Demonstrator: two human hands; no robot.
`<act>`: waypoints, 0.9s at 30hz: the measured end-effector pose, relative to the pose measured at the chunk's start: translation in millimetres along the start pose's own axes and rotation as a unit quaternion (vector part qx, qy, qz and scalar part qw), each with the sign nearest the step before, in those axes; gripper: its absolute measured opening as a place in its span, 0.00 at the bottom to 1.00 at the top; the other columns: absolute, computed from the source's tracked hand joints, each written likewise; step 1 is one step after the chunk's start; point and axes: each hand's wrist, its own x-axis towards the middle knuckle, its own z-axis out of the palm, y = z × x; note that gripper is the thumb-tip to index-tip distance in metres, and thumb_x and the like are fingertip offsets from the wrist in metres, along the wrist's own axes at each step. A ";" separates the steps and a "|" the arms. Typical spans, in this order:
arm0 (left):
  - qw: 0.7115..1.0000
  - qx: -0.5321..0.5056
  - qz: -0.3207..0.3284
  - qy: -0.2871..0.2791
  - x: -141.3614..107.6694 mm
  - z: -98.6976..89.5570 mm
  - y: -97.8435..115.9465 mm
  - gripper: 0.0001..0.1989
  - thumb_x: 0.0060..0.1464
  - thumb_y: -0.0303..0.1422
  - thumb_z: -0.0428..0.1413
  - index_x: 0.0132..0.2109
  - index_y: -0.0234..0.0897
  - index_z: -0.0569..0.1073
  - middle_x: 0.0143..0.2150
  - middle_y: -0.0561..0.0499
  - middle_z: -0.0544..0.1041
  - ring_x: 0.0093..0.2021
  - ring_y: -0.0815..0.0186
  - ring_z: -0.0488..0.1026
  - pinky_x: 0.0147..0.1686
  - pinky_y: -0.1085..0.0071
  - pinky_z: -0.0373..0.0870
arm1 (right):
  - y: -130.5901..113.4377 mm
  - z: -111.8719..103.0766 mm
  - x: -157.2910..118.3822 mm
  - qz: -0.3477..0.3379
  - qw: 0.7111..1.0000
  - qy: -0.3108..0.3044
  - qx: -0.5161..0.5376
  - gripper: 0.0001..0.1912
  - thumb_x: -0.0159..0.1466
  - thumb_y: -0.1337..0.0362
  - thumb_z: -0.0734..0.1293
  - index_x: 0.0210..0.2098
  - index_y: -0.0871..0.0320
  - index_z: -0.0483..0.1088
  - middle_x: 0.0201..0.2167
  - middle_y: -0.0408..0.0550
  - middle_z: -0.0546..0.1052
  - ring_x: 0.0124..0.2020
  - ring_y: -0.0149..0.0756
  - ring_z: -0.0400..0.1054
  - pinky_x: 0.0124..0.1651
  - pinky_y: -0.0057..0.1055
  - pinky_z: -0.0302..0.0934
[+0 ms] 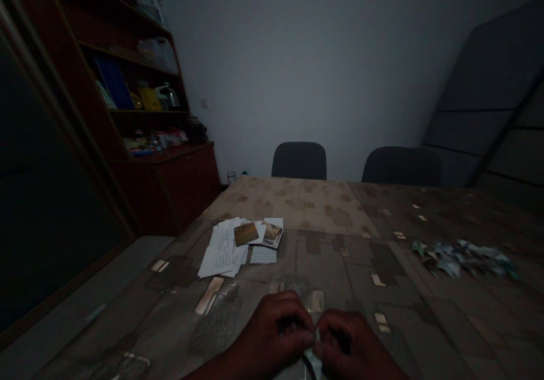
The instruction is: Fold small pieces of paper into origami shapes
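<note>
My left hand [272, 334] and my right hand [346, 343] meet low in the middle of the view, their fingers pinching a small pale folded piece of paper [315, 357]. Much of that piece is hidden by my fingers, and a thin dark strip hangs below it. Both hands are above the patterned tablecloth [323, 261]. Ahead of them lies a stack of handwritten paper sheets [221, 249] with a few photographs [272, 234] on top. A heap of folded blue-green paper pieces [461, 258] lies to the right.
A dark wooden shelf unit [170, 184] holding books and assorted items stands left of the table. Dark chairs [300, 161] stand beyond the far table edge. A large dark panel [480, 96] leans against the wall at right.
</note>
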 end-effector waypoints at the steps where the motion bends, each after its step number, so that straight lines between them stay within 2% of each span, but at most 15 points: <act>1: 1.000 -0.004 -0.003 0.000 -0.1 0.1 -0.4 0.03 0.46 0.24 0.62 0.30 0.34 0.80 0.27 0.53 0.71 0.30 0.67 0.69 0.31 0.74 0.61 | 0.1 0.1 0.0 -0.001 1.000 0.001 0.004 0.06 0.52 0.64 0.64 0.20 0.58 0.65 0.18 0.37 0.61 0.22 0.29 0.55 0.25 0.25 0.49; 4: 1.000 -0.011 -0.006 -0.003 -1.0 0.7 -2.3 0.04 0.44 0.23 0.62 0.30 0.34 0.80 0.27 0.53 0.71 0.30 0.67 0.69 0.31 0.74 0.61 | 1.2 1.0 0.0 -0.006 1.000 0.001 0.007 0.07 0.53 0.64 0.64 0.20 0.58 0.65 0.18 0.36 0.61 0.21 0.29 0.55 0.25 0.25 0.49; 8: 1.000 -0.024 -0.003 -0.003 -2.1 1.4 -4.5 0.00 0.45 0.26 0.63 0.29 0.34 0.79 0.27 0.53 0.72 0.30 0.67 0.69 0.32 0.74 0.61 | 3.9 2.4 0.0 -0.004 1.000 -0.001 0.008 0.05 0.51 0.65 0.64 0.20 0.58 0.65 0.18 0.37 0.60 0.22 0.29 0.55 0.25 0.26 0.49; 13: 0.985 -0.138 -0.098 0.038 -0.4 2.0 -8.7 0.12 0.58 0.37 0.54 0.34 0.33 0.76 0.24 0.55 0.70 0.22 0.71 0.66 0.25 0.75 0.61 | 5.5 0.7 0.7 0.008 1.000 -0.006 0.019 0.06 0.52 0.64 0.64 0.22 0.60 0.67 0.20 0.38 0.63 0.23 0.30 0.57 0.27 0.26 0.51; 16: 0.978 -0.164 -0.110 0.070 1.4 1.2 -11.7 0.15 0.59 0.42 0.53 0.36 0.32 0.74 0.23 0.55 0.70 0.21 0.72 0.65 0.24 0.76 0.60 | 4.4 -1.5 0.9 0.002 0.999 -0.017 0.033 0.09 0.55 0.61 0.64 0.23 0.60 0.69 0.20 0.39 0.64 0.23 0.31 0.58 0.27 0.26 0.51; 20: 0.979 -0.152 -0.110 0.085 1.9 0.4 -14.3 0.16 0.59 0.42 0.54 0.36 0.32 0.75 0.23 0.54 0.71 0.22 0.72 0.66 0.24 0.77 0.60 | 3.5 -4.8 0.9 -0.011 1.000 0.017 -0.023 0.07 0.56 0.65 0.64 0.23 0.59 0.70 0.20 0.39 0.66 0.24 0.32 0.61 0.28 0.26 0.53; 23: 0.981 -0.145 -0.106 0.078 1.6 0.9 -15.3 0.16 0.60 0.42 0.54 0.36 0.32 0.75 0.23 0.54 0.71 0.22 0.72 0.66 0.25 0.76 0.60 | 2.6 -8.9 2.0 -0.025 0.995 0.048 -0.087 0.05 0.55 0.69 0.65 0.24 0.60 0.72 0.21 0.41 0.69 0.24 0.33 0.64 0.28 0.26 0.55; 27: 0.985 -0.126 -0.093 0.066 2.1 2.1 -18.1 0.17 0.61 0.43 0.52 0.35 0.32 0.74 0.23 0.54 0.70 0.22 0.71 0.66 0.25 0.75 0.62 | -4.7 -19.9 5.1 -0.046 0.990 0.071 -0.117 0.06 0.54 0.74 0.65 0.27 0.60 0.74 0.24 0.44 0.72 0.26 0.34 0.68 0.29 0.26 0.57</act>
